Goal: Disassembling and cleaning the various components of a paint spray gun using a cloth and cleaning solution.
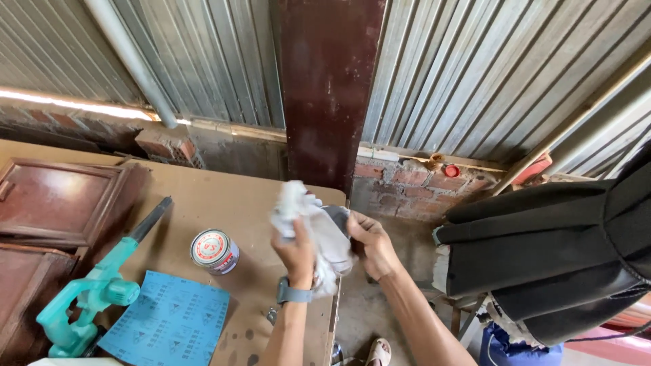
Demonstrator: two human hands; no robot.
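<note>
Hands meet at the table's right edge, both busy with 1 white rag (319,234). Left hand (296,251) is closed around the rag from the near side, a grey watch (293,293) on its wrist. Right hand (371,245) grips from the other side, and its fingers also curl over something dark and rounded (337,218). The rag covers most of that object, so what it is can't be made out.

On the table (251,203), just left of the hands, stands 1 small round tin (214,251), lid on, contents hidden. Near it lies 1 blue sandpaper sheet (166,325), its lower corner cut off by the frame. A teal blower (95,288) sits beside the sheet, nozzle pointing up-right, base partly out of view. Dark wooden panels (57,203) run off the left edge.

Right side: black fabric (542,251) draped over something unseen. Below, 1 sandalled foot (378,352), only partly showing.
</note>
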